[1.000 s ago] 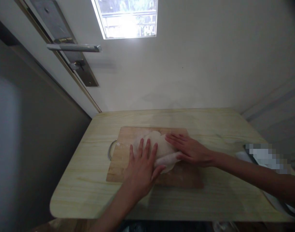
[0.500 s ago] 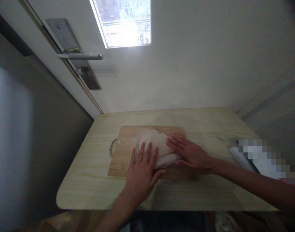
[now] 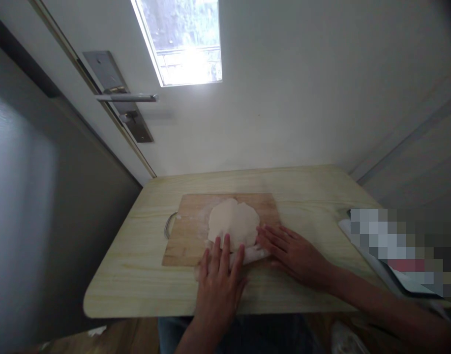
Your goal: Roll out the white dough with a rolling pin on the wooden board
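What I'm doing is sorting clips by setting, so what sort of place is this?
Probably a room in a home, though I can't be sure: a pale table stands close to a white door with a lever handle, and dough lies on a wooden board.

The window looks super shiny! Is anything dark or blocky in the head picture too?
Head view: glare whitens the bright rectangular glass window; head view: the flat, pale, roundish dough lies in dimmer light; head view: grey-and-white square blocks hide something at right.
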A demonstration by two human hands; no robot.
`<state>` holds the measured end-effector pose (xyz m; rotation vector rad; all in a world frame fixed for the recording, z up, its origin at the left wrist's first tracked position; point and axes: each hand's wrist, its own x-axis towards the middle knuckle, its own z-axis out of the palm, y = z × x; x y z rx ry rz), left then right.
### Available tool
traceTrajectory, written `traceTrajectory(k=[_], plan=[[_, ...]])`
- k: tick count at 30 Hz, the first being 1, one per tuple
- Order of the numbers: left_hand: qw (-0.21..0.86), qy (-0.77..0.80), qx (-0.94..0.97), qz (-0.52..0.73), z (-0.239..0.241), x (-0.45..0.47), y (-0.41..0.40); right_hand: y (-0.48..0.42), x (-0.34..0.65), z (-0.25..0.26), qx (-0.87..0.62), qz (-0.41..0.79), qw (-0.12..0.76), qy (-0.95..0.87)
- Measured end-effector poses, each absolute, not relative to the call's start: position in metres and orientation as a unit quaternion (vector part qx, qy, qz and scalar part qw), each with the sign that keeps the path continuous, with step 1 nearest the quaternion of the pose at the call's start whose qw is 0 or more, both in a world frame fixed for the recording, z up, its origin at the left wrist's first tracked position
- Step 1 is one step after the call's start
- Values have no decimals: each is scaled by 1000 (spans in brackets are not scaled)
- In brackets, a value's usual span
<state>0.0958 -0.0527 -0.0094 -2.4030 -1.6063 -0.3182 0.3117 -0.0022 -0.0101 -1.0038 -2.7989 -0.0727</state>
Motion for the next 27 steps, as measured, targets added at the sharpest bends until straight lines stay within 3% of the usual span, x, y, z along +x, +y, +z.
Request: traceTrajectory(k=[7, 14, 23, 27], plan=[[53, -457, -883, -88, -5, 67, -42, 7, 313, -12, -325, -54, 121, -936], [30, -486, -868, -92, 12, 69, -34, 56, 307, 25, -273, -50, 103, -955], [-19, -497, -855, -148, 17, 84, -20, 114, 304, 23, -332, 140, 60, -931], [-29, -505, -848, -157, 13, 81, -14, 123, 288, 21, -430, 169, 86, -883]])
